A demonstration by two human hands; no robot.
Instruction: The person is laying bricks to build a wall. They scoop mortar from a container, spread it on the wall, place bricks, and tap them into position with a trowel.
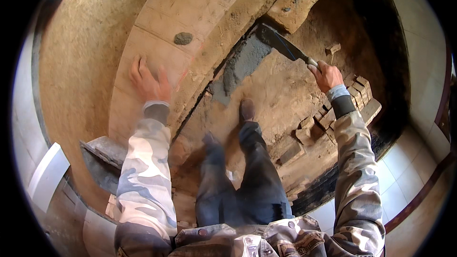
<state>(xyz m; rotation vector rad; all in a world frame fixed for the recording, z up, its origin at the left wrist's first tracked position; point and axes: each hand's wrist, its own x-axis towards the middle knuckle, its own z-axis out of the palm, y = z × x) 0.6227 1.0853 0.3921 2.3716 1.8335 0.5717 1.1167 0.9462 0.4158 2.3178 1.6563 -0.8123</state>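
My right hand (pixel 327 76) is wrapped round the handle of a trowel (pixel 283 44), whose dark blade reaches away to the left. The blade's far end touches a strip of wet grey mortar (pixel 243 64) laid along the foot of the low curved ledge. On the ledge's pale tiled top (pixel 159 14) rests my left hand (pixel 150 82), fingers spread and holding nothing. A small dab of mortar (pixel 183 38) sits on the tiles just beyond it. At the mortar's far end is a large tan block (pixel 296 4) with grey smears.
Several bricks (pixel 359 90) lie stacked and loose to the right of my legs. A broken piece of brick (pixel 333 48) lies beyond my right hand. Left of my left forearm stands a mortar-stained pan (pixel 102 154). A white curved piece (pixel 47 176) is at the far left. My feet are on the dirt floor.
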